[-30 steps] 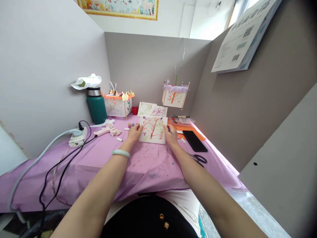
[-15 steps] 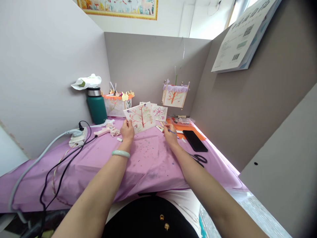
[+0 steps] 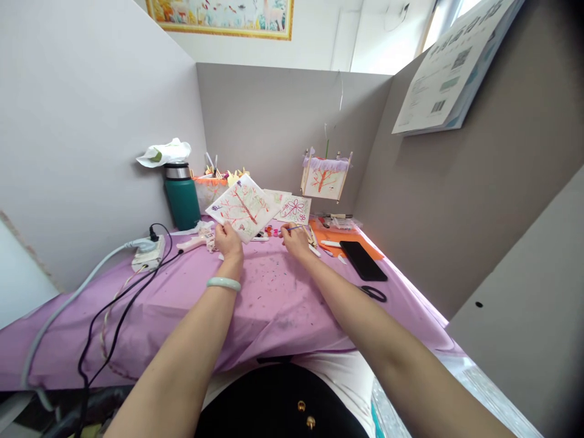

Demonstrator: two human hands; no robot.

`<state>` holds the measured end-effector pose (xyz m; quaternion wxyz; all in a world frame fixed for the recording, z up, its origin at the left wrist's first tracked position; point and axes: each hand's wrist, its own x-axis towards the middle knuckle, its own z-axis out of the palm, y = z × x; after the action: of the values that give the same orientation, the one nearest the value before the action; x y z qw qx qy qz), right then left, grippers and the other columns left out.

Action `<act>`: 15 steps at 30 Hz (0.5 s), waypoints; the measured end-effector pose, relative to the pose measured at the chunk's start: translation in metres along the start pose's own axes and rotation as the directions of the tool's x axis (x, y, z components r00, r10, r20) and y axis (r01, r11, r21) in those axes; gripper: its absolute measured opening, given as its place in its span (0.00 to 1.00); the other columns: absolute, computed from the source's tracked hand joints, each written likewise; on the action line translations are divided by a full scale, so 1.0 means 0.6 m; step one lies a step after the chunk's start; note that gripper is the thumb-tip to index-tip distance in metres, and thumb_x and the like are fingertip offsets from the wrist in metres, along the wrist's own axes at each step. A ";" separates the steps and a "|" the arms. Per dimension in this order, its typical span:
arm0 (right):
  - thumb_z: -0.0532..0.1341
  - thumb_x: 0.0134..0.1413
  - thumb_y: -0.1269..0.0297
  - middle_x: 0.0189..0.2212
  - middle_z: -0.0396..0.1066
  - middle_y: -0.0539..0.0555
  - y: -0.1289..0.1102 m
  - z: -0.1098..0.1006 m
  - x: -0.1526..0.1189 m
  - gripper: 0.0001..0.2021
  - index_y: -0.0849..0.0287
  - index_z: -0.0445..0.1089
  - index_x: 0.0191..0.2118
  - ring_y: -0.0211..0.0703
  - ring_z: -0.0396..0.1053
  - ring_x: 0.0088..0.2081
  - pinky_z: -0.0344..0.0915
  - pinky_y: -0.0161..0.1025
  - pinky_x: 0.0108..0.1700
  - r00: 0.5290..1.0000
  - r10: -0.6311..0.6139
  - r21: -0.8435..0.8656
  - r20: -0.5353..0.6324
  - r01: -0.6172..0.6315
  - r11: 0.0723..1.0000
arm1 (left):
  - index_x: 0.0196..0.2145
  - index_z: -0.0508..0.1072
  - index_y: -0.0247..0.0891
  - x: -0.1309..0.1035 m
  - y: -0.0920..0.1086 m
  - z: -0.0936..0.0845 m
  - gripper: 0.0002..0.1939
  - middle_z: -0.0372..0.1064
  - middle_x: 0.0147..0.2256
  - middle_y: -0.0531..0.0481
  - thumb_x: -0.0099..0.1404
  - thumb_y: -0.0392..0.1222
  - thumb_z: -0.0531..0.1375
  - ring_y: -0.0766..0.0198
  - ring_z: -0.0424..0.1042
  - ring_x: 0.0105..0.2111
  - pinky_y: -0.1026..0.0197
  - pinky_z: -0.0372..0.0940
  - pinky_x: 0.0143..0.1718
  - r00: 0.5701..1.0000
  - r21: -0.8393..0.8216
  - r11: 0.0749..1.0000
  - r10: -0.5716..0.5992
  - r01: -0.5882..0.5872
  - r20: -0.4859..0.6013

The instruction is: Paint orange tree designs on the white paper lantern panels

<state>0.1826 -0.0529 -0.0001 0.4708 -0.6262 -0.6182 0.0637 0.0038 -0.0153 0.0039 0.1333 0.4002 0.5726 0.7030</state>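
Card (image 3: 249,210) tilts above the tabletop (image 3: 269,304), its lower edge pinched in the left hand (image 3: 229,242); the right hand (image 3: 296,242) grips a thin stick (image 3: 294,228). Probably light, fairly stiff, creasable; best held by its edges. Beyond lie more cards (image 3: 295,208).

A pink-clothed table (image 3: 255,310) carries a black phone (image 3: 364,261), scissors (image 3: 374,293) and a power strip (image 3: 148,254).
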 end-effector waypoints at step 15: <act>0.51 0.55 0.62 0.46 0.67 0.53 -0.027 0.087 0.029 0.16 0.53 0.64 0.50 0.42 0.64 0.46 0.57 0.36 0.44 0.982 -0.128 -0.378 0.139 0.172 0.910 | 0.28 0.66 0.38 -0.004 -0.003 -0.010 0.13 0.68 0.30 0.46 0.61 0.47 0.47 0.60 0.65 0.32 0.59 0.57 0.35 0.998 0.075 0.995 -0.064 0.066 -0.022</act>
<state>0.1401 -0.0149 -0.0091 0.3060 -0.6529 -0.6901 -0.0618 0.0007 -0.0208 0.0012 0.1353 0.3790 0.6127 0.6801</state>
